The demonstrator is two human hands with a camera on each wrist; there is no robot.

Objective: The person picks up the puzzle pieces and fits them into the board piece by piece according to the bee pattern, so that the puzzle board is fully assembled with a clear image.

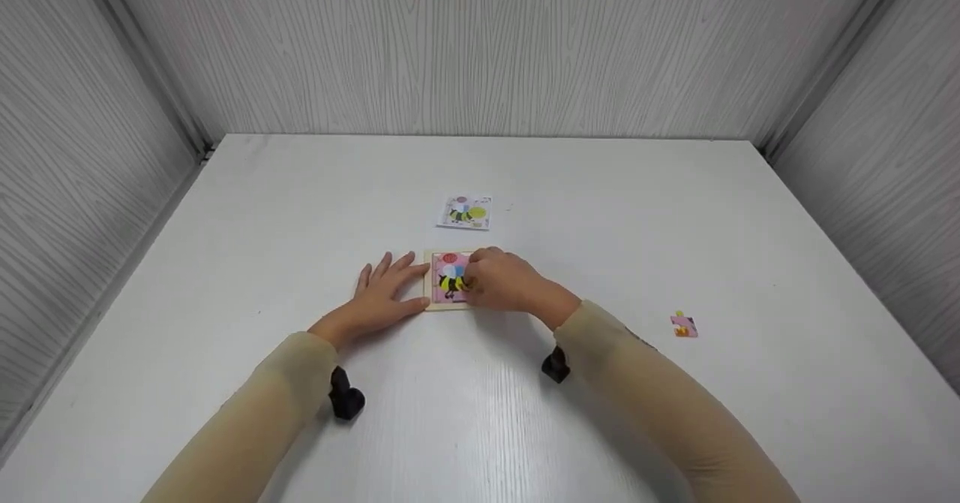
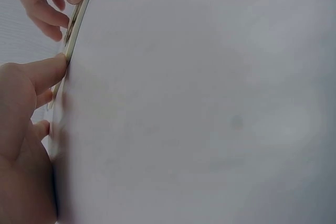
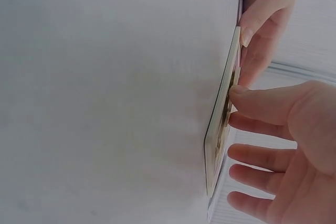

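A small square jigsaw puzzle in a pale wooden frame (image 1: 428, 281) lies flat on the table, with a bee picture on pink. My left hand (image 1: 379, 299) rests at its left side, fingers spread, thumb and index finger touching the frame's edge. Over the right part of the puzzle, my right hand (image 1: 506, 281) pinches a puzzle piece (image 3: 229, 106) between thumb and index finger, low against the frame in the right wrist view. The other fingers (image 3: 262, 156) of that hand hold nothing. The right hand hides the puzzle's right side in the head view.
Behind the frame lies a square card (image 1: 465, 213) with a matching bee picture. A loose pink and yellow puzzle piece (image 1: 683, 326) sits on the white table (image 1: 375, 180) to the right. Wood-grain panels (image 1: 480, 52) enclose the back and sides.
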